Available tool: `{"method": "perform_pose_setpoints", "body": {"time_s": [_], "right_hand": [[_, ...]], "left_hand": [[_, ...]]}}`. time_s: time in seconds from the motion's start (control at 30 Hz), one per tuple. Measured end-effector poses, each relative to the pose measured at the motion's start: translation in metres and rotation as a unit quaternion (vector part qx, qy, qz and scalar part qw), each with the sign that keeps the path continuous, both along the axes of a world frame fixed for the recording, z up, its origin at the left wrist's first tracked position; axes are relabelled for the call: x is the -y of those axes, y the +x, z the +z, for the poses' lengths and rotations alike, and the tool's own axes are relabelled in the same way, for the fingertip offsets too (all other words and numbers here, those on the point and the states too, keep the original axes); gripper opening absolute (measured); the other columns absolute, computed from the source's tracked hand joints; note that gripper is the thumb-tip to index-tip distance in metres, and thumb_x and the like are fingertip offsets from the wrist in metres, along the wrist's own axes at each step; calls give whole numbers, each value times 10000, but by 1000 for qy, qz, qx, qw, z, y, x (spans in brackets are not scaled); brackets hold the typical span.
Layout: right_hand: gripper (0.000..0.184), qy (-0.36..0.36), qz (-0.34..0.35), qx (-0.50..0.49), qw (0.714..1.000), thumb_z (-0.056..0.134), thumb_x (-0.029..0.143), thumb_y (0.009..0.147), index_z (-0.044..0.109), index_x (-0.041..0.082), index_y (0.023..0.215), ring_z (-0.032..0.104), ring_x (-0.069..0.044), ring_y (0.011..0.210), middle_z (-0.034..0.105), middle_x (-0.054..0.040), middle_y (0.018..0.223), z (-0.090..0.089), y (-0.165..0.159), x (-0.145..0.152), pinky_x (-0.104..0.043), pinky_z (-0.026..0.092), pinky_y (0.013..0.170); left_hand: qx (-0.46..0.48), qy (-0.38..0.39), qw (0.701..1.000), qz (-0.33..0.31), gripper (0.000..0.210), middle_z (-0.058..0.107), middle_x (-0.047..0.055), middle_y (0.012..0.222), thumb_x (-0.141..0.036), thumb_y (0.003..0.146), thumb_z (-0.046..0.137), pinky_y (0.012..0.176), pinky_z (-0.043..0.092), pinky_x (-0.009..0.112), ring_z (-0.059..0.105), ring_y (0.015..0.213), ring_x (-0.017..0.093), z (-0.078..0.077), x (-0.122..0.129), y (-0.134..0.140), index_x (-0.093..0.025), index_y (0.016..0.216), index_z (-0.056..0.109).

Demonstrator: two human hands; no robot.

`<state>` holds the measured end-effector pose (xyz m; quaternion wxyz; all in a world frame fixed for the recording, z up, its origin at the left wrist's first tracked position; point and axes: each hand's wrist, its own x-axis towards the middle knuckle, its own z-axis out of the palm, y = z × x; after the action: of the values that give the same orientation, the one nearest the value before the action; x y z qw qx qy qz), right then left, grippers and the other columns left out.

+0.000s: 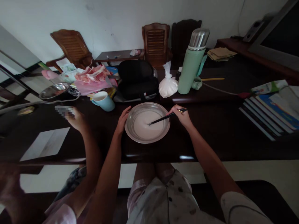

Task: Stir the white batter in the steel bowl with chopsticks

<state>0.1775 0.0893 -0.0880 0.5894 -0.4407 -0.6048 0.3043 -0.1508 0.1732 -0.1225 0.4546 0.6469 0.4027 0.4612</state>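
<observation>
A round metal bowl [147, 142] stands on the dark table right before me, with a pale, thick-looking liquid [142, 127] inside. My left hand [122, 120] grips the bowl's left rim, thumb near the edge and fingers along its outer side. Black chopsticks [161, 119] are pinched in my right hand [181, 115] over the right rim. They slant down to the left, and their tips touch the liquid near the middle. Behind the bowl, to the right, sits a tied clear bag of white powder [168, 85].
Another person's hand [77, 119] holds a blurred-out object at left, above a white sheet [45, 143]. A blue mug [106, 104], black case [137, 81], raw meat [93, 74] and green thermos [190, 68] stand behind. Stacked books [273, 112] lie at right.
</observation>
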Motion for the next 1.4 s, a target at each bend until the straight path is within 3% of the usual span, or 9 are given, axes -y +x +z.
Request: {"method": "perform_pose_setpoints", "body": {"time_s": [0.23,0.37,0.57,0.77,0.87,1.0,1.17,1.27,1.4], "right_hand": [[327,0,58,26,998,603,455,874,670,273,1137,711,-199,802,734,-19,818,-6,-6,-3,-341,523,737],[239,27,10,21,999,605,415,880,710,264,1033,699,-187,782,733,-19,799,0,3,-2,-357,524,791],[212,34,62,55,996,600,407,887,740,267,962,674,-201,821,754,-26,798,0,-6,-1,-366,512,797],[226,21,-13,35,999,607,446,871,727,256,900,681,-197,793,744,-16,769,1,2,-2,-366,513,795],[292,-13,20,-13,1000,605,500,854,718,233,883,683,-182,672,720,-14,726,3,1,-1,-339,523,699],[274,15,42,58,997,601,483,865,743,250,847,667,-212,835,753,-33,775,1,-8,-1,-374,503,814],[255,15,-23,15,1000,604,459,873,731,239,853,683,-199,779,736,-22,748,1,0,-2,-361,506,796],[304,-18,3,-19,1000,600,501,863,724,225,841,682,-180,659,706,-7,681,2,3,-1,-334,519,708],[352,-3,37,47,998,575,531,867,745,237,774,671,-199,790,736,-31,744,1,-8,-1,-348,516,771]], "left_hand": [[7,-50,998,-32,638,492,109,1418,-501,832,599,1159,280,460,422,1338,322,5,3,-1,-169,1374,540],[14,-53,998,-26,635,499,115,1411,-487,825,603,1163,276,468,418,1343,324,11,6,2,-155,1364,550],[0,-39,999,-16,648,516,123,1392,-506,818,599,1157,287,466,428,1336,323,9,5,1,-148,1356,557],[9,-41,999,-13,599,540,113,1370,-473,831,599,1158,292,446,445,1326,305,7,4,0,-161,1342,575],[13,-43,999,-11,597,532,112,1378,-458,823,617,1168,272,445,436,1333,306,7,4,0,-152,1335,581],[17,-38,999,-13,583,522,110,1390,-449,831,612,1170,270,437,436,1334,303,7,4,1,-152,1332,583],[-4,-23,1000,-7,602,525,122,1384,-493,842,596,1157,295,434,439,1330,303,7,4,1,-141,1330,582],[-1,-20,1000,-8,612,522,122,1386,-504,834,598,1162,281,443,434,1332,306,8,5,1,-137,1324,585],[-7,-31,1000,-3,610,519,118,1391,-501,833,594,1161,283,447,433,1333,309,10,6,2,-145,1328,583]]}}
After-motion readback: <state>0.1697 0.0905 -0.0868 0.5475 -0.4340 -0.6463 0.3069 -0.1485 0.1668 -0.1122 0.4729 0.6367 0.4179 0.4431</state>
